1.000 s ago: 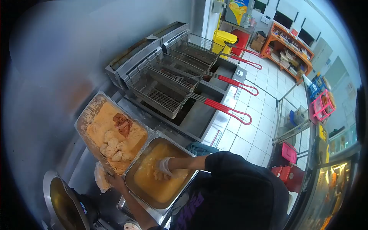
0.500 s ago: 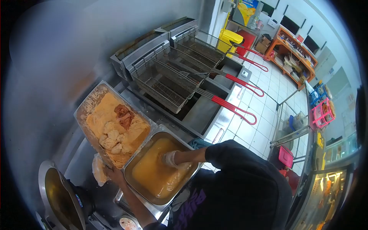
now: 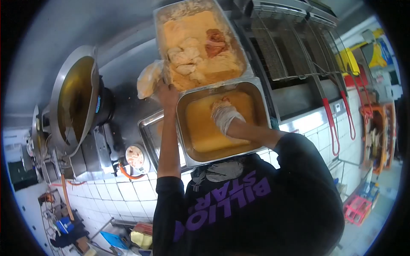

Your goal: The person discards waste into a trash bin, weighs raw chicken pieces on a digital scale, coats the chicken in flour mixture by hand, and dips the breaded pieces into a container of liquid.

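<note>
My right hand (image 3: 227, 119), in a clear plastic glove, is dipped into the yellow-orange liquid of a steel pan (image 3: 222, 159). A reddish-orange piece of meat (image 3: 222, 102) shows at its closed fingertips. My bare left hand (image 3: 166, 93) is closed at the near left corner of a tub (image 3: 249, 70) of orange breading flour, its fingers partly hidden. Beside that hand lies a clear plastic bag (image 3: 148, 80) with orange stuff in it. Pale, floury lumps (image 3: 185, 55) and one reddish piece of raw meat (image 3: 216, 42) lie in the flour.
A large wok (image 3: 74, 100) of oil stands at left. Fryer baskets (image 3: 282, 51) with red handles (image 3: 331, 123) sit over the fryer at right. Left of the pan are a steel tray (image 3: 147, 126) and a small white bowl (image 3: 136, 157). White floor tiles (image 3: 106, 192) show below.
My view has swung left and down, so the tub and pan appear higher and the fryer farther right. My right hand remains in the liquid; my left hand remains by the tub's corner.
</note>
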